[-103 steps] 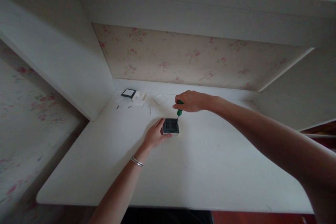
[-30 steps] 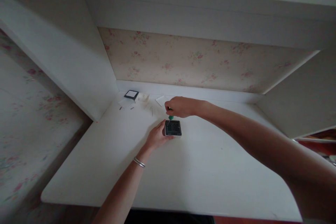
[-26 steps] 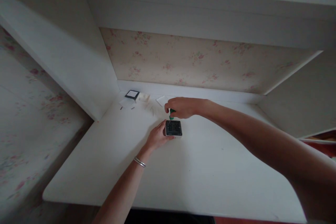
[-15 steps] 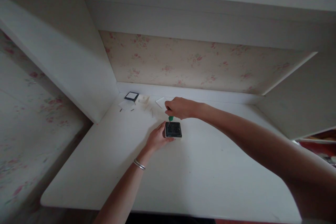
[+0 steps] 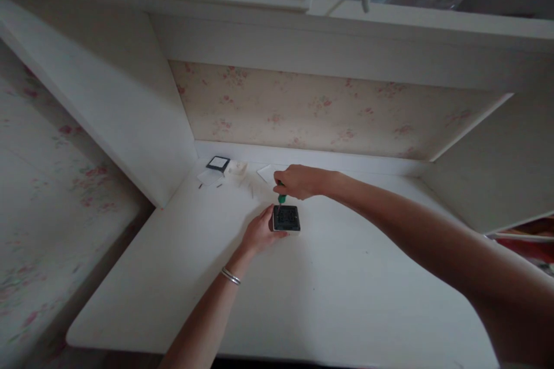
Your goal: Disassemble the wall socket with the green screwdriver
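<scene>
A small square box (image 5: 286,219) with a dark top and a white lower edge lies on the white desk. My left hand (image 5: 258,232) is closed around its left side, thumb and fingers at the near and far edges. Above the box, my right hand (image 5: 298,181) grips a screwdriver (image 5: 281,199) by its green handle. The screwdriver stands nearly upright, its thin shaft reaching the left part of the dark top. Whether the tip sits in a screw is too small to tell.
At the back left of the desk (image 5: 346,300) lie a dark-framed square plate (image 5: 218,162), a cream box part (image 5: 238,169), a clear sheet (image 5: 210,177) and several small pieces. A white plate (image 5: 266,173) is behind my right hand. A shelf (image 5: 433,14) overhangs the desk.
The view has tilted up slightly, so everything sits a little lower. My right hand has turned a bit, showing more of the green handle. My left hand keeps its hold on the box.
</scene>
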Motion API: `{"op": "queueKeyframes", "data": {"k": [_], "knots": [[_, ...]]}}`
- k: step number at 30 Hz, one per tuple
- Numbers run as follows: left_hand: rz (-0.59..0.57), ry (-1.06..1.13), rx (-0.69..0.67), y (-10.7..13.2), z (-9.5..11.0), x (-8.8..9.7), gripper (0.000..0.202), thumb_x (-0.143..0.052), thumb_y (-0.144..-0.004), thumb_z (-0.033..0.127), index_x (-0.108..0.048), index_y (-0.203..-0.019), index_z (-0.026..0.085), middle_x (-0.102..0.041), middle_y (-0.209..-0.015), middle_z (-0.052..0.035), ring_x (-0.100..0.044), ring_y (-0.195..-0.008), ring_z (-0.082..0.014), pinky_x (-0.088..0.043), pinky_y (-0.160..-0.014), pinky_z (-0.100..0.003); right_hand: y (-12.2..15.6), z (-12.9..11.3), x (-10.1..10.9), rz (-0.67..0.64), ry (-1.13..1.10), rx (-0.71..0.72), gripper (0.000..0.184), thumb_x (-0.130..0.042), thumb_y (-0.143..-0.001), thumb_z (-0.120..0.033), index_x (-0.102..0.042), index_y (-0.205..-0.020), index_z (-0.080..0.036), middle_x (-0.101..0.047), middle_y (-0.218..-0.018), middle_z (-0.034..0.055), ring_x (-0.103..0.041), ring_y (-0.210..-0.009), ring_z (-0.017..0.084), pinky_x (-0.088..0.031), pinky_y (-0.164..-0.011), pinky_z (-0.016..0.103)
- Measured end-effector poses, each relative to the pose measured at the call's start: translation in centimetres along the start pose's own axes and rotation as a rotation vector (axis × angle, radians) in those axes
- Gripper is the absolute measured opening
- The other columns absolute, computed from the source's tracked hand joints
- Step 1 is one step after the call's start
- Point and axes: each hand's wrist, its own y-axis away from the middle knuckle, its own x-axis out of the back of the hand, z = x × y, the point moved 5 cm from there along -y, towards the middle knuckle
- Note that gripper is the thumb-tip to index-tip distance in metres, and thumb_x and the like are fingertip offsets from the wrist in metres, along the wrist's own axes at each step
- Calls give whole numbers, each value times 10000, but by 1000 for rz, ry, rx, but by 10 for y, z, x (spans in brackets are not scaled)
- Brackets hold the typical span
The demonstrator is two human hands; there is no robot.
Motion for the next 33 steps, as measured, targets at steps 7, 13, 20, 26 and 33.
{"op": "queueKeyframes", "data": {"k": [7, 13, 20, 26, 33], "knots": [[-9, 6, 7, 0, 1, 0, 850, -782, -600, 378, -367, -1335, 279, -551, -1280, -31, -545, -1124, -238, -410, -957, -327, 7, -3, 0, -65, -94, 146, 364, -491, -846, -389, -561, -1118, -157, -655, -1015, 130, -606, -864, 217, -415, -676, 279], [2, 11, 11, 1, -3, -2, 869, -782, -599, 365, -353, -1346, 248, -510, -1327, -59, -500, -1183, -258, -382, -993, -361, 1, 5, -2, -75, 18, -94, 493, -330, -904, -473, -643, -952, -95, -676, -814, 184, -637, -762, 266, -422, -639, 342], [4, 14, -11, 1, 2, 1, 839, -794, -588, 349, -390, -1317, 250, -558, -1269, -48, -550, -1112, -245, -405, -967, -344, 6, -10, 3, -83, -24, 244, 310, -589, -781, -328, -596, -1048, -172, -624, -1049, 127, -601, -878, 218, -413, -682, 278], [-1, 13, 14, 1, -1, -1, 853, -788, -599, 362, -373, -1335, 252, -546, -1287, -61, -544, -1127, -268, -414, -957, -366, 1, 2, 4, 8, -17, -151, 542, -350, -863, -576, -574, -1102, -144, -643, -994, 187, -609, -888, 294, -424, -672, 351], [-2, 11, 19, 1, 1, 1, 840, -792, -590, 351, -386, -1319, 251, -545, -1285, -56, -538, -1134, -259, -406, -969, -364, 5, -6, 5, -80, -31, 129, 340, -554, -779, -324, -562, -1094, -198, -634, -1036, 113, -603, -856, 226, -399, -631, 279]]}}
